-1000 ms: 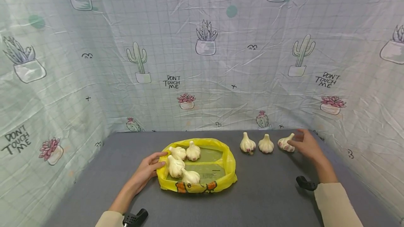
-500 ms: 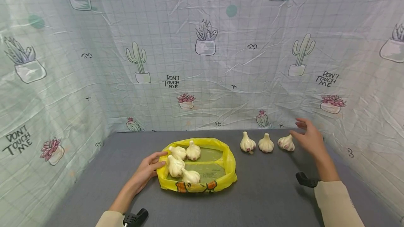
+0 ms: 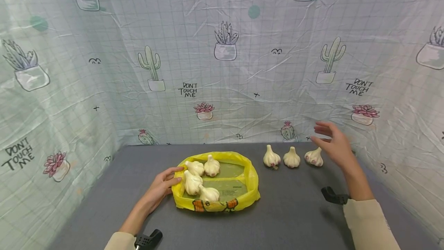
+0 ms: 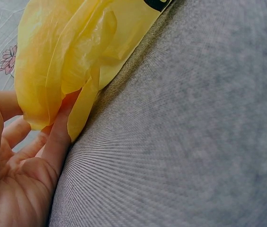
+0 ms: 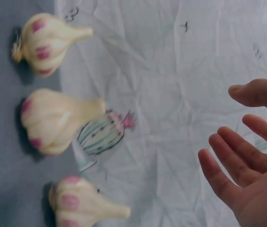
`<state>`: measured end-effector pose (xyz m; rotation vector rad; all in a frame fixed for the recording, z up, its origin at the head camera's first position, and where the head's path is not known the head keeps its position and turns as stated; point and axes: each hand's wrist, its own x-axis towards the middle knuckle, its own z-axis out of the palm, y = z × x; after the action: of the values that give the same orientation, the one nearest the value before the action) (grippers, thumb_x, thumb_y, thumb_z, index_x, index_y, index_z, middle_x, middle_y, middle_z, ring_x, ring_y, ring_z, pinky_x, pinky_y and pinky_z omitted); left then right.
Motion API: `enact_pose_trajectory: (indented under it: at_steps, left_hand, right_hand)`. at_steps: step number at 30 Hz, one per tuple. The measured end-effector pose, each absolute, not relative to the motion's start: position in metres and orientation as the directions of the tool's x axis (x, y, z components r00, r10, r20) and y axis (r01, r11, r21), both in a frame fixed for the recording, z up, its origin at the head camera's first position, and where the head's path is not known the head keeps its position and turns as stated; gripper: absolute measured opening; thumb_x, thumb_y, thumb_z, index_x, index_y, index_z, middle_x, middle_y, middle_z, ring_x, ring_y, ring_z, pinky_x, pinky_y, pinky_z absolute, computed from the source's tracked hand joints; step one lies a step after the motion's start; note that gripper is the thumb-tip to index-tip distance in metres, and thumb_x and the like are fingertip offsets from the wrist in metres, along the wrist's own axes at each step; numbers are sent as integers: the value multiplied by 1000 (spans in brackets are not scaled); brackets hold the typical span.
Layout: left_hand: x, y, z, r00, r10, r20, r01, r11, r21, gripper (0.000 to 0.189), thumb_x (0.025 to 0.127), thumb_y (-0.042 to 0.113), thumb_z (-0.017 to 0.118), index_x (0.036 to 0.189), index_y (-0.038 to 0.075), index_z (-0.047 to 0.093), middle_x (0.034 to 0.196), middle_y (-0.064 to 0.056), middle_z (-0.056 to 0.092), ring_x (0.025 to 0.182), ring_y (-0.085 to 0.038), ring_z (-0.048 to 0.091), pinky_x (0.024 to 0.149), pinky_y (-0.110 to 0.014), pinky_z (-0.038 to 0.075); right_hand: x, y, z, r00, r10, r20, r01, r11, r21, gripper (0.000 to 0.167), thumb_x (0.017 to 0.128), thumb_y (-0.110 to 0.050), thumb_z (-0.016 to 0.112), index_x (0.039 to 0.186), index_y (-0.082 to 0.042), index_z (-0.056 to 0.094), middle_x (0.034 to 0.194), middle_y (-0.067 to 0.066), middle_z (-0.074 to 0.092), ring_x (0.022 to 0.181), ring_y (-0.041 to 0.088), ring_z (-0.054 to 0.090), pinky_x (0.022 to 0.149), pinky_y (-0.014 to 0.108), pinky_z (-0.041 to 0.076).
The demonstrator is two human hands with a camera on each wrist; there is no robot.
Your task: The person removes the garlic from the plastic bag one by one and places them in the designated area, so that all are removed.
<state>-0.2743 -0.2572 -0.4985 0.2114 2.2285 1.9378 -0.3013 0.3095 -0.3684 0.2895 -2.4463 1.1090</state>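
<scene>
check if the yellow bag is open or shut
Open: the yellow bag gapes wide at the top, showing four garlic bulbs inside, with the left hand at its side.

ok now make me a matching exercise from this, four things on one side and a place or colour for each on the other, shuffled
Things:
1. plastic bag
2. group of four garlic bulbs
3. group of three garlic bulbs
4. tabletop

Place or colour:
A. in a row near the far edge
B. grey
C. inside the bag
D. yellow

Pairs: 1-D, 2-C, 3-A, 4-B
</scene>
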Motion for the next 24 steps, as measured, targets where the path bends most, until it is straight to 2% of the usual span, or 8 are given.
enact_pose_trajectory:
  at_steps: [1,6,12,13,15,19,22,24]
  left_hand:
    - [-274,-257,-499,-974,223,-44,-12,142,990,61,103,33,64,155,7,43,158,-24,45,127,-25,62,98,-41,58]
    - [-274,-257,-499,-975,216,-48,-16,145,989,60,104,32,63,155,8,44,158,-23,45,128,-26,61,98,-41,58]
    - [-274,-256,-497,-976,214,-48,-18,144,989,60,104,31,63,155,7,43,158,-24,45,126,-25,62,97,-41,58]
    - [-274,-256,-497,-975,215,-49,-18,144,989,60,104,31,63,155,7,43,158,-24,45,126,-25,63,97,-41,58]
    - [-274,-257,-496,-975,217,-47,-16,146,989,60,104,31,63,155,7,43,158,-25,45,125,-25,63,96,-41,58]
    - [-275,-257,-497,-974,221,-46,-13,149,989,61,104,32,63,155,6,43,158,-24,45,125,-25,63,97,-41,58]
    - [-275,-257,-497,-975,218,-45,-13,149,989,61,104,32,63,155,6,43,158,-25,45,125,-25,63,97,-41,58]
    - [-275,-256,-498,-975,217,-43,-11,148,989,61,104,32,63,155,6,43,157,-25,46,125,-25,63,97,-41,58]
  right_hand:
    - [-300,307,-367,-882,-16,472,-367,652,-664,61,102,-23,67,152,2,42,143,31,56,130,45,53,87,13,46]
    - [-296,293,-360,-867,-67,494,-425,618,-661,62,101,-19,69,153,1,43,142,31,56,129,44,54,84,2,42]
    - [-292,276,-358,-844,-147,515,-498,573,-651,59,100,-14,70,152,-2,45,141,30,58,128,40,55,87,2,45]
    - [-292,274,-358,-842,-158,516,-505,567,-651,58,100,-14,70,151,-3,46,141,29,58,127,36,56,88,3,45]
    - [-292,269,-358,-836,-174,520,-519,558,-648,56,100,-14,70,150,-4,47,141,27,59,125,19,59,88,4,46]
    - [-289,259,-357,-827,-196,527,-539,540,-646,54,99,-13,71,148,-4,49,139,25,60,125,20,61,88,5,48]
    - [-288,253,-356,-830,-212,516,-543,523,-657,54,98,-11,71,148,-4,50,140,25,60,128,40,57,88,7,49]
    - [-288,250,-356,-833,-222,506,-540,522,-660,55,98,-12,71,148,-3,49,140,24,60,128,40,57,88,8,50]
